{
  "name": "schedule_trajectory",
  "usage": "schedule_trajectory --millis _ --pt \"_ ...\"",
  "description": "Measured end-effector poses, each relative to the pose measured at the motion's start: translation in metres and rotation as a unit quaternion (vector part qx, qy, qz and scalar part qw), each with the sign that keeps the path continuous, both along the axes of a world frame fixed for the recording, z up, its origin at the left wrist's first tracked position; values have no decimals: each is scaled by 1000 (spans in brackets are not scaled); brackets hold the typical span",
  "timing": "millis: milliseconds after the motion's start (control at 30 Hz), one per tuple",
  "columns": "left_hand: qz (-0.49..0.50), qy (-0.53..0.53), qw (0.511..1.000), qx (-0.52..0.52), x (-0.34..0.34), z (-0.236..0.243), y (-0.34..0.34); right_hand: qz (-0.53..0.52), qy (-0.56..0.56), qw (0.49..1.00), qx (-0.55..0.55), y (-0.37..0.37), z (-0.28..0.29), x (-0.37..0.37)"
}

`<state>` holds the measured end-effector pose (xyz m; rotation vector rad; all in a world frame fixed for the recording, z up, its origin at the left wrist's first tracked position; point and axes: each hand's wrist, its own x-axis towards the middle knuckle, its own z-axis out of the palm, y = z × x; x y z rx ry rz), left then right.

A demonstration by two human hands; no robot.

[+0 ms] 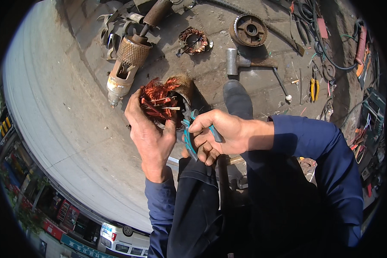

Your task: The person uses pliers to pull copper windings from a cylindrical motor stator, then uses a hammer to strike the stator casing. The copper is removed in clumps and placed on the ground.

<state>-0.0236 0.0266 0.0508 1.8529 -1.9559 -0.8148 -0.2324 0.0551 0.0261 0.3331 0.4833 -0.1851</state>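
Note:
My left hand [152, 139] grips the left side of a motor stator [184, 87], a rough brown cylinder whose end bristles with cut, frayed copper windings [161, 90]. Pale and reddish strips stick out among the wires near my thumb. My right hand [223, 131] is closed around a pair of pliers [187, 139] with teal and grey handles. Their handles stand apart, and the jaws reach the stator's right edge beside the copper. Exactly what the jaws touch is hidden.
Beyond the stator lie a motor body with a shaft [131, 56], a ring of copper winding [194, 41] and a round metal end cover [248, 30]. A hammer [233, 61] rests past my shoe [238, 99]. Yellow-handled pliers [314, 89] and tangled cables are at right.

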Motion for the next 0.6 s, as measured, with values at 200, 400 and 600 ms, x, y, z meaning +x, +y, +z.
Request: schedule_trajectory --millis 200,400,600 --pt "-2 -9 1000 -8 0 -1 -1 -9 102 995 23 2 12 11" --pt "0 -7 1000 -6 0 -2 0 -10 1 997 74 1 7 2" --pt "-13 -4 1000 -10 5 -5 0 101 61 993 -1 0 -9 -12"
